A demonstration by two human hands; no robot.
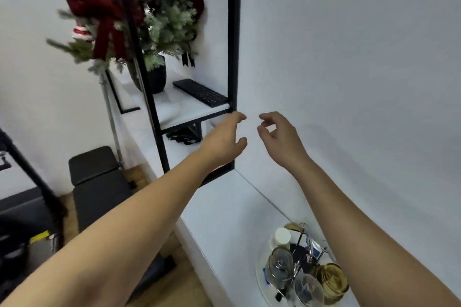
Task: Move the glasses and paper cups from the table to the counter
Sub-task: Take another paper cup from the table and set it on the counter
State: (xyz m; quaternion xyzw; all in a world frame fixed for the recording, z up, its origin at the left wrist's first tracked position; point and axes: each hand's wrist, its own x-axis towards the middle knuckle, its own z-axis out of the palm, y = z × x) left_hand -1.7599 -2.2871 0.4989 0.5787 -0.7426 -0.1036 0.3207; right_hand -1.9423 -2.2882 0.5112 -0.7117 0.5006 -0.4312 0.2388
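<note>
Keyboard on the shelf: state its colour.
Black. The keyboard lies on the white shelf, clearest in the head view.

Three glasses (279, 264), one paper cup (282, 236), one keyboard (200, 92), two hands (225, 141).

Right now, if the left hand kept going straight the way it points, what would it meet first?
Probably the black frame post of the shelf unit: the left hand is empty, fingers open, its fingertips close to the post beside the white wall. Depth is unclear.
</note>
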